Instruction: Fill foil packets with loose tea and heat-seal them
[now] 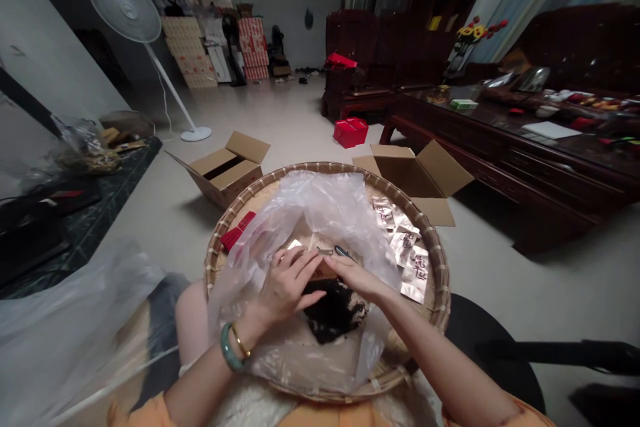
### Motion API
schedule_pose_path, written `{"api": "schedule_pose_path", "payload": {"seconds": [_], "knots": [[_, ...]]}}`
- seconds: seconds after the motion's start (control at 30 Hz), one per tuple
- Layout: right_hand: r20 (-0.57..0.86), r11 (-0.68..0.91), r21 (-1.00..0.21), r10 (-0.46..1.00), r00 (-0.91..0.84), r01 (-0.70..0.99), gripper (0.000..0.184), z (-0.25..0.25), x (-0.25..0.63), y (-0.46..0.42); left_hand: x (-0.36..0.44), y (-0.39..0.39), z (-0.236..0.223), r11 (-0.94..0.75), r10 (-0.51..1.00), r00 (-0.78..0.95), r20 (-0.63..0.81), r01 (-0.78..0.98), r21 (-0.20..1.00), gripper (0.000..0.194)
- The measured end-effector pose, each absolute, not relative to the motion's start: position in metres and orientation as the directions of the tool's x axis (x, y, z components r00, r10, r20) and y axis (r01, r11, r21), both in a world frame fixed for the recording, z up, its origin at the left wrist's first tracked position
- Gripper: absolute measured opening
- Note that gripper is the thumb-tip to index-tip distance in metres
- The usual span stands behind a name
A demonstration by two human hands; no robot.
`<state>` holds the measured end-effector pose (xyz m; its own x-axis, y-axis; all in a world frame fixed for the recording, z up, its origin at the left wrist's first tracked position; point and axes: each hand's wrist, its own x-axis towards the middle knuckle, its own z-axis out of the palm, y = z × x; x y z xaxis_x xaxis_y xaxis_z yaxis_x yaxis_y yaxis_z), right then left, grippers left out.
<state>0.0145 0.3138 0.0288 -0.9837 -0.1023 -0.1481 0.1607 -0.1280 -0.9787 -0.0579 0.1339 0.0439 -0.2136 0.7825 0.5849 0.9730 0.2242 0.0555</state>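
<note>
My left hand [286, 285] reaches over the middle of a round woven bamboo tray [443, 280], fingers stretched out and thumb apart. My right hand [356, 277] meets its fingertips from the right, fingers bent together; whatever they pinch is hidden. A small brown flat piece [326, 271] shows just under the fingertips. Below both hands lies a heap of black, loose, leaf-like material [333, 312] on a clear plastic bag [325, 203] spread across the tray. A dark slim tool [344, 253] lies beyond my right fingers. Printed foil packets [404, 240] rest on the tray's right side.
Red packets [238, 231] lie at the tray's left. Open cardboard boxes, one left [225, 170] and one right [425, 177], stand beyond the rim. Farther off are a red box [351, 132], a white fan [196, 134] and a dark wooden table [500, 120]. Plastic sheeting [65, 327] lies at left.
</note>
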Motion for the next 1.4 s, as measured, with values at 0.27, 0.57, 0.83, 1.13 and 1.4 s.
{"api": "schedule_pose_path", "payload": {"seconds": [0.27,0.57,0.83,1.13,1.4], "knots": [[-0.224,-0.168,-0.955,-0.129,-0.966,0.244,0.066,0.026,0.015,0.307,-0.051,0.131,0.03,0.327,0.807,-0.37,0.46,0.929,0.173,0.053],[-0.042,0.177,-0.982,0.12,-0.992,0.063,0.051,0.049,0.034,0.316,-0.062,0.126,0.022,0.425,0.55,-0.742,0.383,0.643,0.637,0.046],[-0.475,0.875,-0.41,0.035,-0.879,0.256,0.103,0.007,0.065,0.283,-0.067,0.121,0.026,0.415,0.383,-0.867,0.32,0.471,0.779,0.044],[-0.259,0.876,-0.482,-0.119,-0.958,0.022,0.109,0.004,0.031,0.276,-0.068,0.119,0.025,0.392,0.379,-0.863,0.334,0.477,0.787,0.045],[-0.201,0.921,-0.331,-0.281,-0.938,-0.205,0.043,0.01,0.027,0.265,-0.067,0.122,0.023,0.388,0.401,-0.868,0.293,0.451,0.804,0.044]]}}
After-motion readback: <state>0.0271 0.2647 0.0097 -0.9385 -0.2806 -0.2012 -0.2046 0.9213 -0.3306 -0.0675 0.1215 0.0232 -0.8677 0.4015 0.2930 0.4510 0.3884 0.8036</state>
